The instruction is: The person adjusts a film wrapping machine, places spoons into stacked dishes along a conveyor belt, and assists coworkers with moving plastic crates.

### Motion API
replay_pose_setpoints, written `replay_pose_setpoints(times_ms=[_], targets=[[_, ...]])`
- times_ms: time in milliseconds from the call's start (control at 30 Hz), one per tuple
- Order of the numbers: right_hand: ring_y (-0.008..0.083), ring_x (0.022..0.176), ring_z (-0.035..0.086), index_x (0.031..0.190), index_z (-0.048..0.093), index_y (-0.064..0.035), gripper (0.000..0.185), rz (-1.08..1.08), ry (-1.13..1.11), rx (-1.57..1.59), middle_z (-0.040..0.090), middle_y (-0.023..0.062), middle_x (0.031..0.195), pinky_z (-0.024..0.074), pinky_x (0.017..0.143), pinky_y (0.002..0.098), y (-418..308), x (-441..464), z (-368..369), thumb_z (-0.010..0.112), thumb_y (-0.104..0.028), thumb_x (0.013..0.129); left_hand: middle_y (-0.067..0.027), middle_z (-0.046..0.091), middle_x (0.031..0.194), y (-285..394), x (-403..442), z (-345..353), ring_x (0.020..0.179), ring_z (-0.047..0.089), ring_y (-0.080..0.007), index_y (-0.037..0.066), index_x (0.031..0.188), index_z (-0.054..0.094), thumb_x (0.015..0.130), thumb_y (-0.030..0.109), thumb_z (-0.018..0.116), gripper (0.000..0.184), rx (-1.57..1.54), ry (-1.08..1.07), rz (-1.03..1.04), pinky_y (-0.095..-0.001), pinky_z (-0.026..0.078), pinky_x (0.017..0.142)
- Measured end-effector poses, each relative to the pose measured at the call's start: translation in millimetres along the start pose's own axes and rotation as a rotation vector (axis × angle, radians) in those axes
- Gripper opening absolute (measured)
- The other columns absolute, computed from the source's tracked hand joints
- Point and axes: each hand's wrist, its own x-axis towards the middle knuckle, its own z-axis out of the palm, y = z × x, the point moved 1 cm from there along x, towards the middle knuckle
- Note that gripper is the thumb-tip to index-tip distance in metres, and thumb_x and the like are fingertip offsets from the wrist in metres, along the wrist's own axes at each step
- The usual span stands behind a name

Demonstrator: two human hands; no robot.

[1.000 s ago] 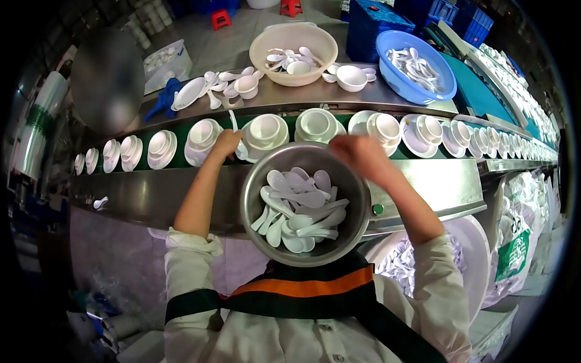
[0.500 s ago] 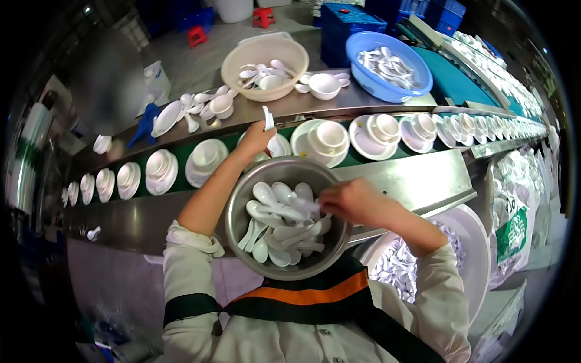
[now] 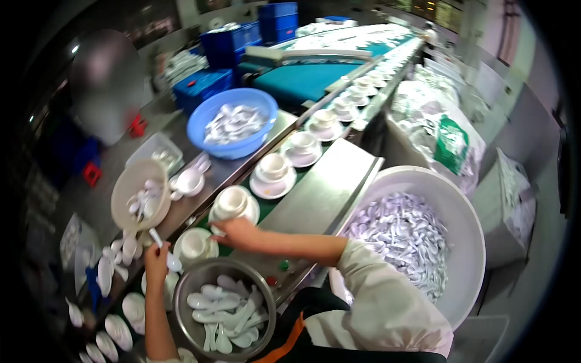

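Note:
My left hand (image 3: 156,261) is closed on a white spoon (image 3: 173,261), near the belt's edge. My right hand (image 3: 237,234) reaches over the belt, between a stack of bowls on a plate (image 3: 233,202) and another bowl on a plate (image 3: 193,244); its fingertips are bent and blurred, and whether they hold anything is unclear. Below both hands stands a steel bowl (image 3: 181,314) with many white spoons (image 3: 224,314) in it.
More dish sets line the green belt (image 3: 242,183). Behind it stand a blue basin (image 3: 200,133) and a beige basin (image 3: 121,199), both with spoons. A large white tub (image 3: 466,254) of wrapped spoons is at right. Blue crates (image 3: 203,88) and a blurred person (image 3: 106,85) are farther off.
The view has swung to the right, bringing the large tub fully in. My right hand has left the steel bowl and is now over the belt. My left hand still holds a spoon.

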Motion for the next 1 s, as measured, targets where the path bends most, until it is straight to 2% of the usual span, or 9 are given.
replay_pose_setpoints(times_ms=[67, 100, 167, 233, 300, 433, 533, 767, 1000], targets=[[0.0288, 0.069, 0.062, 0.113, 0.053, -0.0039, 0.043, -0.033, -0.037, 0.375, 0.062, 0.018, 0.077, 0.0485, 0.064, 0.0359, -23.1, 4.7, -3.0, 0.054, -0.036, 0.084, -0.0044, 0.057, 0.074, 43.1, -14.8, 27.7, 0.061, 0.054, -0.0097, 0.0, 0.092, 0.057, 0.086, 0.015, 0.051, 0.017, -0.302, -0.079, -0.111, -0.0235, 0.045, 0.051], [0.0214, 0.063, 0.062, 0.11, 0.054, -0.0036, 0.034, 0.185, -0.228, 0.716, 0.061, 0.0137, 0.072, 0.0481, 0.059, 0.0329, -51.3, 0.8, -33.9, 0.054, -0.027, 0.085, -0.0054, 0.058, 0.08, 51.6, -18.3, 40.7, 0.066, 0.056, -0.0097, 0.001, 0.097, 0.055, 0.088, 0.016, 0.05, 0.018, -0.443, -0.095, -0.094, -0.0225, 0.049, 0.054], [0.0156, 0.058, 0.059, 0.102, 0.057, -0.0028, 0.022, 0.152, -0.173, 0.67, 0.06, 0.0096, 0.069, 0.0468, 0.055, 0.0307, -43.8, 0.1, -26.9, 0.055, -0.015, 0.084, -0.0065, 0.056, 0.085, 55.4, -21.4, 61.7, 0.073, 0.057, -0.0114, -0.002, 0.099, 0.054, 0.087, 0.016, 0.052, 0.021, -0.561, -0.175, -0.058, -0.0246, 0.051, 0.059], [0.0166, 0.056, 0.059, 0.092, 0.059, -0.0029, 0.014, -0.02, 0.021, 0.502, 0.059, 0.0091, 0.066, 0.0466, 0.053, 0.0312, -20.3, -3.8, -25.2, 0.056, -0.008, 0.08, -0.007, 0.054, 0.088, 66.8, -33.5, 67.7, 0.076, 0.055, -0.0107, -0.003, 0.103, 0.052, 0.086, 0.014, 0.054, 0.025, -0.458, -0.174, -0.016, -0.0241, 0.05, 0.06], [0.0265, 0.059, 0.06, 0.087, 0.06, -0.0052, 0.012, 0.081, 0.068, 0.254, 0.06, 0.0133, 0.067, 0.0473, 0.056, 0.0343, 18.2, -15.2, -28.5, 0.058, -0.01, 0.076, -0.0069, 0.054, 0.092, 61.8, -51.2, 57.0, 0.078, 0.053, -0.0126, -0.001, 0.111, 0.05, 0.08, 0.012, 0.061, 0.035, -0.299, -0.087, 0.054, -0.0244, 0.047, 0.064], [0.0313, 0.065, 0.061, 0.071, 0.063, -0.0063, 0.008, 0.238, -0.088, -0.208, 0.062, 0.0142, 0.069, 0.049, 0.059, 0.0409, 85.1, -22.9, -26.6, 0.057, -0.01, 0.066, -0.0159, 0.052, 0.108, 68.0, -103.2, 28.0, 0.094, 0.053, -0.0253, 0.001, 0.113, 0.048, 0.064, 0.024, 0.075, 0.06, 0.31, -0.681, 0.309, -0.0371, 0.043, 0.077], [0.032, 0.067, 0.062, 0.072, 0.062, -0.0048, 0.009, 0.23, -0.096, -0.323, 0.062, 0.016, 0.071, 0.0498, 0.059, 0.0407, 98.8, -10.3, -4.8, 0.058, -0.009, 0.066, -0.0153, 0.047, 0.112, 49.0, -135.9, 46.5, 0.107, 0.042, -0.0336, 0.004, 0.114, 0.045, 0.053, 0.03, 0.079, 0.074, 0.679, -0.638, 0.49, -0.0441, 0.033, 0.089], [0.0331, 0.069, 0.063, 0.068, 0.061, -0.0014, 0.014, 0.173, -0.244, -0.425, 0.061, 0.0201, 0.072, 0.0501, 0.058, 0.0433, 110.0, -2.6, 27.5, 0.051, -0.01, 0.074, -0.0167, 0.051, 0.086, 42.1, -148.1, 53.5, 0.082, 0.051, -0.0358, 0.002, 0.088, 0.053, 0.062, 0.009, 0.065, 0.029, 0.506, -0.503, 0.445, -0.0426, 0.041, 0.071], [0.0296, 0.068, 0.062, 0.082, 0.065, -0.0058, 0.026, 0.202, -0.202, -0.373, 0.063, 0.0143, 0.073, 0.0496, 0.06, 0.0374, 21.5, -5.7, -7.1, 0.056, -0.03, 0.081, -0.0179, 0.055, 0.071, 74.8, -134.7, 25.4, 0.067, 0.056, -0.0328, 0.001, 0.084, 0.05, 0.073, 0.018, 0.06, 0.022, 0.223, -0.493, 0.225, -0.0384, 0.042, 0.058]])
